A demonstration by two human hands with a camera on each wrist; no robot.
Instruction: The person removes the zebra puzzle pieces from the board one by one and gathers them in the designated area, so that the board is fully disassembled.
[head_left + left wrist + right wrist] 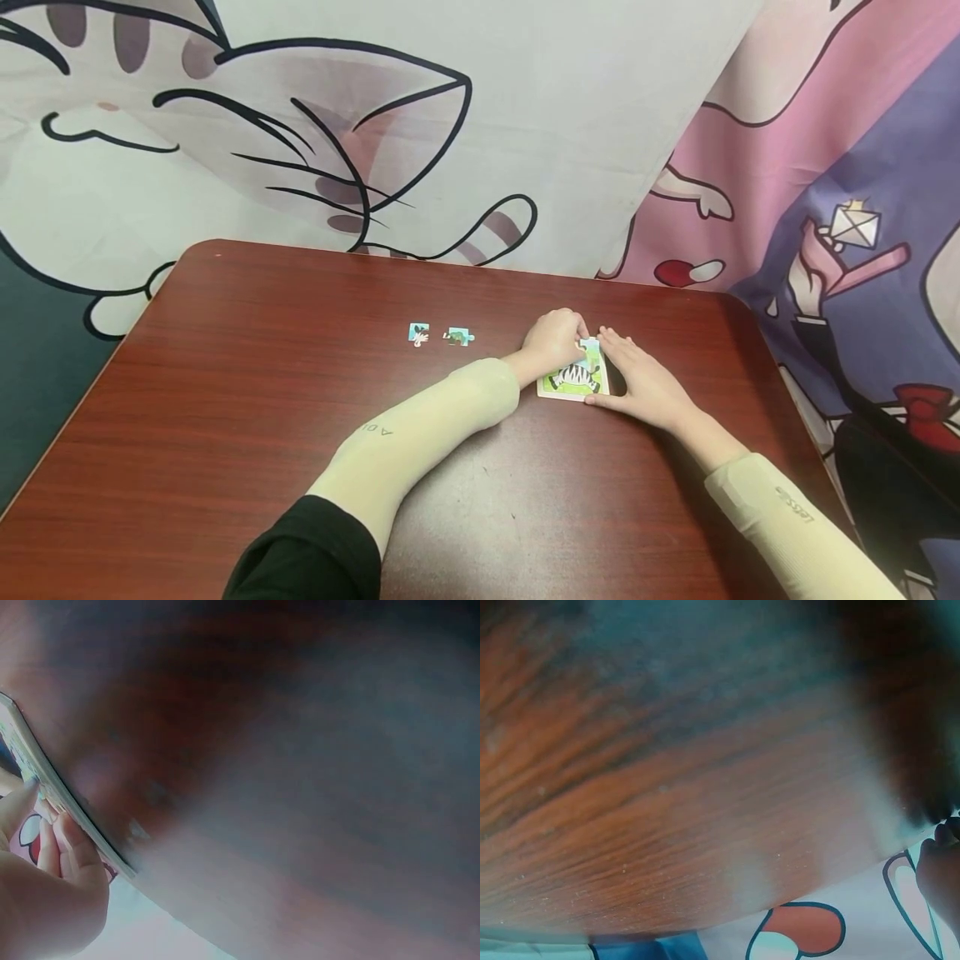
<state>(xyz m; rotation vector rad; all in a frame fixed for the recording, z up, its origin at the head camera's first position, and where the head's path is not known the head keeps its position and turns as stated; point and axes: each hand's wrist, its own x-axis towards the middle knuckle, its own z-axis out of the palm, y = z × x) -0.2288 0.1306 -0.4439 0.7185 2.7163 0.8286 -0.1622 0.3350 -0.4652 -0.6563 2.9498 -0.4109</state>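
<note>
A small white-bordered jigsaw puzzle with a zebra (573, 379) lies on the table, its upper left part hidden by my left hand (553, 340). The curled fingers and thumb of that hand pinch a puzzle piece (591, 342) at the puzzle's upper right. In the left wrist view the same hand (52, 892) shows against the puzzle frame's edge (64, 796). My right hand (651, 385) rests along the puzzle's right side, fingers extended toward its top corner and thumb at the lower right corner. Only a dark bit of a hand (941, 866) shows in the right wrist view.
Two loose puzzle pieces lie left of the puzzle: one with a black-and-white figure (418, 334), the other blue and green (459, 337). The reddish-brown wooden table (225, 375) ends at the back against a cartoon-printed cloth (585, 125).
</note>
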